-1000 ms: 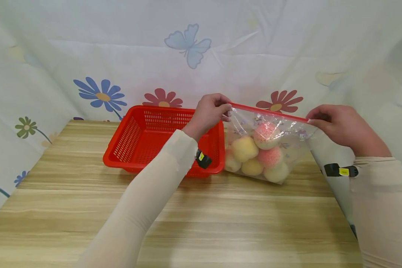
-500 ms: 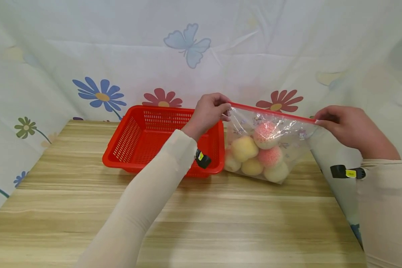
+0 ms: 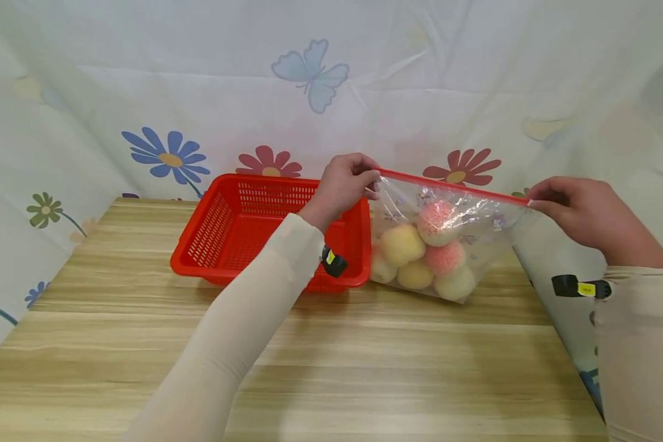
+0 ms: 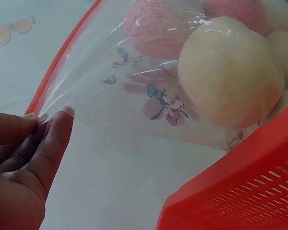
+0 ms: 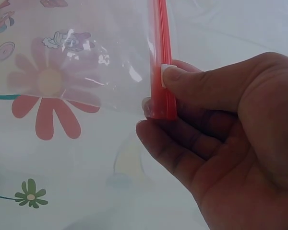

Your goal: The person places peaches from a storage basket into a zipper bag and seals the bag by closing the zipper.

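A clear zip bag [image 3: 492, 239] with a red zip strip [image 3: 453, 186] stands upright on the table, its strip stretched taut and sloping down to the right. Several round, peach-like pieces [image 3: 403, 244], pale yellow and speckled pink, fill its lower left. My left hand [image 3: 339, 187] pinches the strip's left end between thumb and fingers. At the other end my right hand [image 3: 585, 212] pinches a small white slider [image 5: 167, 75] on the strip, with the thumb on top and fingers behind. Cartoon figures [image 4: 168, 105] are printed on the bag.
A red slotted basket [image 3: 199, 271] stands left of the bag, close against its lower side; my left forearm [image 3: 254, 313] passes over its right part. Behind the wood-patterned table [image 3: 364, 368] hangs a flowered cloth [image 3: 392, 110].
My right hand has moved right along the red strip to its right end. The left hand and the bag's contents have stayed in place.
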The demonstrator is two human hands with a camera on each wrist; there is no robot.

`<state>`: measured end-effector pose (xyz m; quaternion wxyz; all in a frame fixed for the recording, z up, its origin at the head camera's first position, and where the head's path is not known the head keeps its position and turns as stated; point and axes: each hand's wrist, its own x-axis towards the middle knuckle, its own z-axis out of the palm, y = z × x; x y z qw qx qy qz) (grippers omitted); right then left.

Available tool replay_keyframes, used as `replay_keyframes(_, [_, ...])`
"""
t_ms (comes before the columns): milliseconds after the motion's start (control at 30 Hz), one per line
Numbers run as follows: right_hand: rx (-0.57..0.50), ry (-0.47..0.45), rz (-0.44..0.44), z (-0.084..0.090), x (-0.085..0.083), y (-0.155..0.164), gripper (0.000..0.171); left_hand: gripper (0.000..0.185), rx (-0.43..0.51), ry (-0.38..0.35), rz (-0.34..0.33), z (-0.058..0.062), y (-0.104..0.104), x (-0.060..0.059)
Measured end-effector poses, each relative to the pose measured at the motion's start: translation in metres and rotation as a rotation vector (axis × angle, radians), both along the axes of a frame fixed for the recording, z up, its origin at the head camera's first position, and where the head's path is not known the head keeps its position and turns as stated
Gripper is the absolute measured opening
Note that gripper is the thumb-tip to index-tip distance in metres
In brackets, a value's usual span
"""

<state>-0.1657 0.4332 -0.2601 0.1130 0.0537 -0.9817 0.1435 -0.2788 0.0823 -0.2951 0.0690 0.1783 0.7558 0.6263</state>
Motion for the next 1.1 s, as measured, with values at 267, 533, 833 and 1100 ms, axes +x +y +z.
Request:
replay_keyframes(267, [-0.003,0.007,-0.013,-0.001,0.003,0.003,0.02,0.015,-0.007,-0.003,0.006,-0.001,0.0,-0.002])
replay_keyframes(533, [-0.023,-0.035,-0.036,-0.002,0.005,0.002,0.023,0.016,-0.021,0.003,0.01,0.001,0.002,-0.003])
replay_keyframes(833, [-0.005,-0.036,-0.044,-0.001,0.017,-0.002,0.024,0.013,-0.006,0.023,0.017,0.004,0.009,-0.011])
replay_keyframes(1100, [-0.025,-0.018,-0.041,-0.003,0.04,-0.013,0.022,0.015,-0.045,0.063,0.021,0.01,0.019,-0.021])
